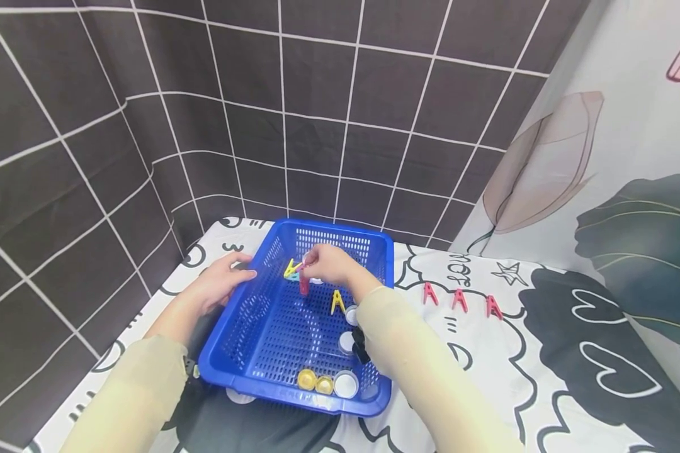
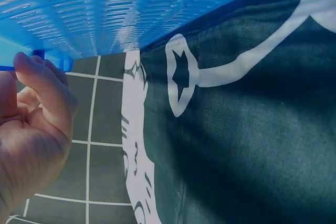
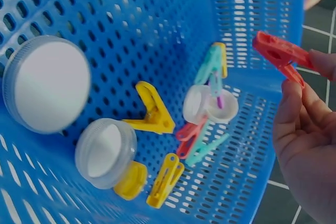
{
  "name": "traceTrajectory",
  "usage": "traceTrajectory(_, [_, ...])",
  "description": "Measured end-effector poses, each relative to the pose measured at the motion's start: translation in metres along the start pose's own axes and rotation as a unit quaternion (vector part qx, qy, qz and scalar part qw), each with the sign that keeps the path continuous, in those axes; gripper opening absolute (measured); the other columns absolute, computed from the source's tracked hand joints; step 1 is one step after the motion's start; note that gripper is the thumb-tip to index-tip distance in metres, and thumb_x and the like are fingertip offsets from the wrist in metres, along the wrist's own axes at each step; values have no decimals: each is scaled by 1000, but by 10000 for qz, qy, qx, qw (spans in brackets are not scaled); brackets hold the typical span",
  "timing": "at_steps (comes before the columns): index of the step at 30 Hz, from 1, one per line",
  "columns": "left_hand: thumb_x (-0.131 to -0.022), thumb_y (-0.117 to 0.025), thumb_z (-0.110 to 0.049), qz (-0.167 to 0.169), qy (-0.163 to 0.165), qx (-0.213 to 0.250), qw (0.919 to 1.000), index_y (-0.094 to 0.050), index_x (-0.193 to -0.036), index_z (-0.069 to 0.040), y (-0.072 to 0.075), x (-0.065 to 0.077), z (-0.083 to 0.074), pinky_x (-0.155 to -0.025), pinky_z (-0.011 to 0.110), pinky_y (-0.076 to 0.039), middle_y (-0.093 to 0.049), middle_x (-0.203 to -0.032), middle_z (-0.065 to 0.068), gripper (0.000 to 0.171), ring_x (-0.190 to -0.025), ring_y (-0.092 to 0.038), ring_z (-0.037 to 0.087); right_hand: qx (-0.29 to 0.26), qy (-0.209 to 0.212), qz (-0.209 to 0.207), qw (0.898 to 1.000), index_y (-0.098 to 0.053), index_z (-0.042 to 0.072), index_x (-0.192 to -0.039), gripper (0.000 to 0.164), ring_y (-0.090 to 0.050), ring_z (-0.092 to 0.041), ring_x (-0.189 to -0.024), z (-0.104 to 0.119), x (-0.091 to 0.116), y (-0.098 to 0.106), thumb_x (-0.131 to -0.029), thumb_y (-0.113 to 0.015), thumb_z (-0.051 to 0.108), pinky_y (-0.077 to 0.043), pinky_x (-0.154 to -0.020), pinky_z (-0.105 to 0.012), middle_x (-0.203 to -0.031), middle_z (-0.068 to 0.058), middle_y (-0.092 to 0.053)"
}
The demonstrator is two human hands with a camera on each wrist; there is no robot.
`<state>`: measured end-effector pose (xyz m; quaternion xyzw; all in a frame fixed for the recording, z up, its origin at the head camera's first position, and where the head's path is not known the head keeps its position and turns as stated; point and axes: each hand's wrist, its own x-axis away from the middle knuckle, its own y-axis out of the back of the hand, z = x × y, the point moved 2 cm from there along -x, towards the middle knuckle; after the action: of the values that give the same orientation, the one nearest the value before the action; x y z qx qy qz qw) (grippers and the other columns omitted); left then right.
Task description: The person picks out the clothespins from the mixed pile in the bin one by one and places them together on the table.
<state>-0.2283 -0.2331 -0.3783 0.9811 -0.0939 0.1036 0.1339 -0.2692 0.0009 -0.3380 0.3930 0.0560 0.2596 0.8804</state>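
My right hand [image 1: 331,264] pinches a red clothespin [image 3: 278,51] by its handle ends, between thumb and fingers, above the inside of a blue plastic basket [image 1: 229,314]. The clothespin's jaw end points away from the fingers. At the basket's left rim, my left hand [image 1: 221,280] holds the edge between thumb and fingers. Inside the basket, the right wrist view shows a yellow clothespin [image 3: 152,113], another yellow clothespin [image 3: 165,181], a teal clothespin [image 3: 210,64], a red clothespin [image 3: 190,137], white round lids [image 3: 47,84] and a yellow cap [image 3: 131,181].
Three red clothespins [image 1: 459,300] lie in a row on the patterned cloth [image 1: 430,340] right of the basket. Yellow caps [image 1: 306,379] and a white lid [image 1: 345,384] sit at the basket's near end. A dark grid-patterned wall [image 1: 317,145] stands behind and left.
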Motion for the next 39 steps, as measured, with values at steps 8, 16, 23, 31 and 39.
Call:
traceTrajectory(8, [-93, -54, -17, 16, 43, 27, 10000, -29, -140, -5, -1, 0, 1, -63, 46, -57, -62, -104, 23, 54, -74, -67, 28, -1132, 94, -105, 9935, -57, 2, -98, 21, -58, -20, -73, -4, 5, 17, -78, -62, 7, -50, -59, -26, -87, -8, -62])
traceTrajectory(16, [-94, -54, -18, 33, 15, -17, 10000, -28, -140, -5, -2, 0, 1, -63, 46, -57, -63, -103, 22, 55, -73, -67, 27, -2177, 130, -504, 9746, -53, -1, -101, 26, -59, -19, -78, -18, 13, 37, -78, -65, 1, -54, -76, -29, -90, -11, -60])
traceTrajectory(23, [-94, -54, -17, 65, -17, 10, 10000, -29, -140, -4, -1, -1, 2, -62, 45, -57, -64, -98, 19, 54, -71, -67, 26, -3190, 384, -762, 9439, -47, -1, -100, 26, -61, -17, -78, -32, 24, 57, -80, -63, -8, -54, -83, -34, -89, -11, -59])
traceTrajectory(31, [-94, -54, -18, 50, -14, 22, 10000, -29, -140, -5, -1, -1, 1, -62, 45, -57, -64, -99, 19, 54, -72, -67, 26, -3941, 610, -1361, 9069, -47, 5, -96, 24, -59, -13, -77, -61, 47, 93, -83, -59, -11, -53, -75, -22, -83, -3, -59])
traceTrajectory(39, [-93, -55, -18, 12, 14, 52, 10000, -30, -139, -5, -1, -2, 1, -62, 46, -57, -65, -93, 18, 54, -72, -67, 26, -4593, 815, -1826, 8655, -50, 6, -95, 25, -58, -12, -79, -96, 73, 125, -84, -54, -16, -52, -81, -24, -85, -2, -57])
